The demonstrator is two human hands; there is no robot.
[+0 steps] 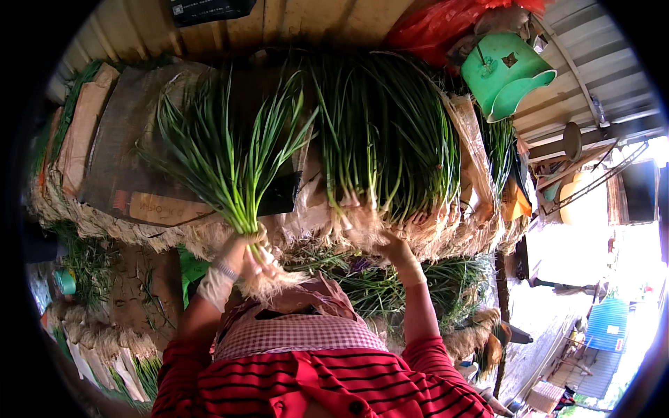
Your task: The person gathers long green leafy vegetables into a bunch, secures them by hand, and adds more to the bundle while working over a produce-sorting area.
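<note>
A bunch of spring onions (pixel 237 181) is gripped low on its pale stems by my left hand (pixel 242 252). Its green leaves fan out away from me, and its whitish roots hang below the fist toward my body. My right hand (pixel 396 252) is at the root ends of a wide pile of spring onions (pixel 390 139) lying on the covered heap in front of me. The fingers of that hand blend with the pale roots and are smeared, so their grip is unclear. A few stems with small white bulbs lie just left of it.
A dark sheet (pixel 132 139) and a flattened cardboard piece (pixel 164 207) cover the heap's left part. Loose green leaves (pixel 446 285) lie right of my waist. More rooted bundles (pixel 104 334) stand lower left. A green plastic container (pixel 505 73) and red plastic (pixel 435 31) are at the far right.
</note>
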